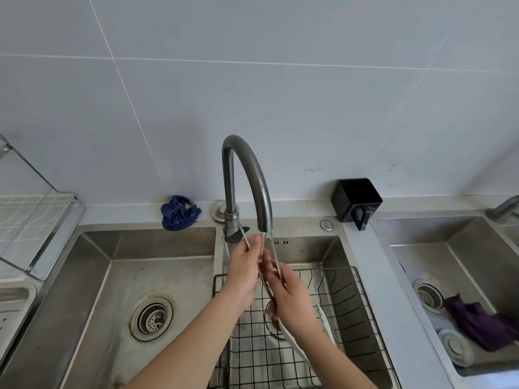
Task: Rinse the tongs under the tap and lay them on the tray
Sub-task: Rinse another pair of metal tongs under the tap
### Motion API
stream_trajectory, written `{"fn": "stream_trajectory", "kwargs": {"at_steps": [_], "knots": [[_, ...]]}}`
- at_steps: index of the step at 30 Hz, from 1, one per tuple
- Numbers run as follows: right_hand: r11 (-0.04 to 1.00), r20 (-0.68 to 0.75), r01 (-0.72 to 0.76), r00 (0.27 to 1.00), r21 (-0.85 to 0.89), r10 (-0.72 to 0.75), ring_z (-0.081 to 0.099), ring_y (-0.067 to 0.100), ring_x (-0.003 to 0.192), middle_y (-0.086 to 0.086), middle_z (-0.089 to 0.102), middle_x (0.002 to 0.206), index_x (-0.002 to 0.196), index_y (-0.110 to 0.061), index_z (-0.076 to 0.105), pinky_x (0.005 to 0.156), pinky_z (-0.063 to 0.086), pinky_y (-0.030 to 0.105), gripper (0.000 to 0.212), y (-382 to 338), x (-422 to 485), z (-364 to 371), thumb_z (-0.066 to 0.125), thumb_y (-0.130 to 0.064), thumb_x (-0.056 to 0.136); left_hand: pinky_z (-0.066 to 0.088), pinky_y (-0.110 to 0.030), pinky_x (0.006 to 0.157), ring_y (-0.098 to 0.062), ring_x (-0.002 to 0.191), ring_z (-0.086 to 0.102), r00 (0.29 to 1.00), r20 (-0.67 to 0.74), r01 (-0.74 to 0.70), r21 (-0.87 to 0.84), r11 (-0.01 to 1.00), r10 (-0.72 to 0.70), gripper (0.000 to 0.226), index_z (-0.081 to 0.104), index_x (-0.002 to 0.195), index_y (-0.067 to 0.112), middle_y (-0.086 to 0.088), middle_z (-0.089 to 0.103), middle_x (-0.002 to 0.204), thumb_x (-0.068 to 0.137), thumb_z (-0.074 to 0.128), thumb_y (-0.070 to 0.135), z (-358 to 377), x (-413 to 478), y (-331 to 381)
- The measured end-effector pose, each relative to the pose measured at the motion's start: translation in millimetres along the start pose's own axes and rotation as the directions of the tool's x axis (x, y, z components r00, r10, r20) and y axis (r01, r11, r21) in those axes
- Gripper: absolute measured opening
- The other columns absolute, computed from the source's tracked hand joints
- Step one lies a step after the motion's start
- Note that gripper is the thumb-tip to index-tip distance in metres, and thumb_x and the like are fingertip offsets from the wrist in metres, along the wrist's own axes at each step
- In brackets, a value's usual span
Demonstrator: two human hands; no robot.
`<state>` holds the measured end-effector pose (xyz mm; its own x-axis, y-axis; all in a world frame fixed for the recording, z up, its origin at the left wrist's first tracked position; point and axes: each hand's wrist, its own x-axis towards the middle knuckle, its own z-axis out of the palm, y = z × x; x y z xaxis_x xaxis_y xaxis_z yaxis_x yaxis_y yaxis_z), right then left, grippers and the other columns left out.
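Both forearms rise from the bottom centre of the frame, and I see them meet under the tap [247, 175] at mid-frame. Below them a black wire basket [351, 299] sits in the middle sink basin [317, 248], with a pale utensil [324, 321] lying in it, partly hidden by my right arm. To the left is a wider basin [112, 276] with its round drain [151, 318]; a crumpled blue cloth [179, 212] rests on the table [365, 262] behind it, and a black holder [355, 200] stands to the right of the tap. A glass-fronted rack [33, 220] fills the left edge; whether it is the tray I cannot tell. At far right, a third basin holds a purple cloth [477, 321]. My left hand [244, 270] is curled, its fingertips pinching one arm of the tongs [269, 265]. My right hand [289, 296] is closed round the tongs lower down. The tongs stand nearly upright between the two hands, tips just under the spout, in the running water.
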<state>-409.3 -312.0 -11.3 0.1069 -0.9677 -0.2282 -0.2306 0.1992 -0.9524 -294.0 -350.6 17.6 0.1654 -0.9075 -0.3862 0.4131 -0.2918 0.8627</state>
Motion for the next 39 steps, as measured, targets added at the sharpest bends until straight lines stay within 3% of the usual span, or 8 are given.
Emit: {"fn": "stream_trajectory", "kwargs": {"at_steps": [6,9,15,19,23,27,33,39], "knots": [[0.994,-0.034,0.036,0.999,-0.101,-0.040,0.054,0.005,0.056,-0.003,0.065,0.063,0.087,-0.027,0.063,0.058,0.044,0.033,0.017,3.4,3.8,-8.8,0.057,-0.036,0.099,0.033,-0.025,0.045,-0.010,0.042,0.034,0.999,0.015,0.053,-0.298,0.953,-0.050,0.036,0.073,0.076,0.019,0.005,0.041,0.052,0.099,0.054,0.040,-0.6,31.4,36.0],[0.990,0.038,0.102,0.994,-0.097,-0.099,0.053,0.006,0.051,-0.004,0.062,0.058,0.079,-0.024,0.057,0.057,0.044,0.034,0.027,-18.9,23.1,-3.3,0.057,-0.039,0.101,0.037,-0.032,0.050,-0.017,0.052,0.044,0.996,0.062,0.066,-0.150,0.987,-0.057,0.023,0.065,0.079,0.019,0.000,0.049,0.062,0.091,0.065,0.038,-0.8,23.2,23.7],[0.997,0.374,0.067,0.925,0.025,-0.071,0.045,0.016,0.033,0.003,0.057,0.050,0.076,-0.017,0.059,0.033,0.035,0.024,0.045,-55.6,55.8,5.9,0.050,-0.052,0.101,0.047,-0.035,0.048,-0.036,0.074,0.058,0.953,0.267,0.184,-0.129,0.974,-0.144,0.054,0.060,0.124,0.000,-0.016,0.069,0.124,0.093,0.057,0.043,-21.6,5.2,25.4],[0.989,0.556,-0.120,0.829,0.085,0.053,0.040,0.016,0.032,0.009,0.054,0.052,0.078,-0.012,0.061,0.030,0.032,0.022,0.063,-55.4,58.8,-0.2,0.046,-0.070,0.096,0.050,-0.043,0.068,-0.040,0.091,0.071,0.988,0.155,0.036,-0.100,0.994,-0.020,0.042,0.063,0.093,0.001,-0.028,0.066,0.107,0.071,0.078,0.033,-21.3,1.6,35.2],[0.999,0.443,-0.008,0.896,-0.042,0.026,0.053,0.014,0.041,0.008,0.067,0.073,0.097,-0.011,0.061,0.039,0.045,0.028,0.055,-48.4,47.7,3.1,0.047,-0.065,0.098,0.049,-0.038,0.061,-0.026,0.070,0.070,0.997,-0.050,0.054,-0.149,0.987,-0.062,0.030,0.065,0.062,0.016,-0.008,0.066,0.070,0.087,0.070,0.032,-13.4,4.0,31.1],[0.927,0.297,0.281,0.933,-0.249,-0.203,0.066,0.008,0.108,-0.012,0.069,0.118,0.134,-0.027,0.053,0.094,0.053,0.034,0.044,-37.8,32.8,0.6,0.052,-0.053,0.099,0.055,-0.038,0.070,-0.024,0.074,0.065,0.991,-0.126,0.018,-0.126,0.992,-0.035,0.007,0.069,0.089,0.012,-0.006,0.065,0.075,0.089,0.069,0.018,-10.6,7.6,24.2],[0.940,0.350,0.240,0.925,-0.244,-0.145,0.065,0.001,0.084,-0.018,0.069,0.096,0.133,-0.036,0.047,0.070,0.048,0.016,0.049,-21.9,25.1,-3.3,0.068,-0.039,0.089,0.059,-0.039,0.076,-0.027,0.090,0.073,0.965,0.085,0.249,-0.008,0.969,-0.247,0.029,0.069,0.108,0.008,-0.014,0.073,0.096,0.085,0.074,0.026,-22.7,-4.1,9.5],[0.990,0.222,0.012,0.975,-0.140,0.020,0.051,0.003,0.060,-0.016,0.058,0.068,0.104,-0.030,0.057,0.060,0.046,0.027,0.029,-4.4,21.9,-0.9,0.074,-0.026,0.081,0.053,-0.043,0.080,-0.029,0.091,0.069,0.998,0.040,0.047,0.131,0.990,-0.053,0.028,0.067,0.111,0.007,-0.015,0.071,0.099,0.089,0.069,0.025,-34.8,0.3,9.2]]}}
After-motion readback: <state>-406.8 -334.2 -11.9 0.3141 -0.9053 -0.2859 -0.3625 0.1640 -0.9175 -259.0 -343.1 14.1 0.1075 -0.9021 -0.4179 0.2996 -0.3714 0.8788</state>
